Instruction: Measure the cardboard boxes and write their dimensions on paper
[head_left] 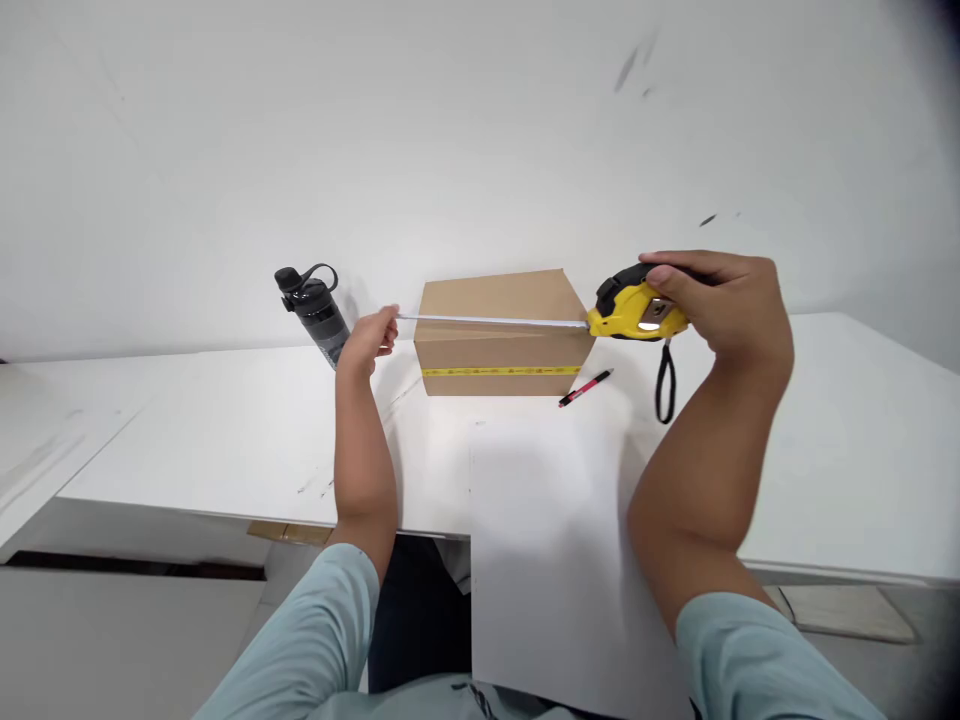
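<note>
The right hand (720,300) grips the yellow-and-black tape measure (630,310) by its case, thumb on the near face and fingers over the top, held up off the right end of the carton. The left hand (369,340) pinches the free end of the blade (491,321) between thumb and fingertips. The blade runs taut across the carton, parallel to the counter's back edge; whether it touches the cardboard I cannot tell.

The case should feel compact and fairly dense, hard and not fragile, with the black parts probably giving the better grip. The blade is likely thin, springy and apt to snap back; its tip is the place to hold, clear of the edges. A black wrist strap (665,385) dangles limp beneath the case.

The carton (502,355) stands near the middle of the counter's back edge; it looks stiff and boxy, its weight unknown. A red-and-black pen (586,388) lies by its front right corner. Beyond the left hand, a dark bottle (319,310) stands towards the back edge. A white sheet (547,550) overhangs the counter's (225,430) front edge.

The carton's yellow band (502,371) bears dark print, too small to read; no brand is legible on the case or bottle.
</note>
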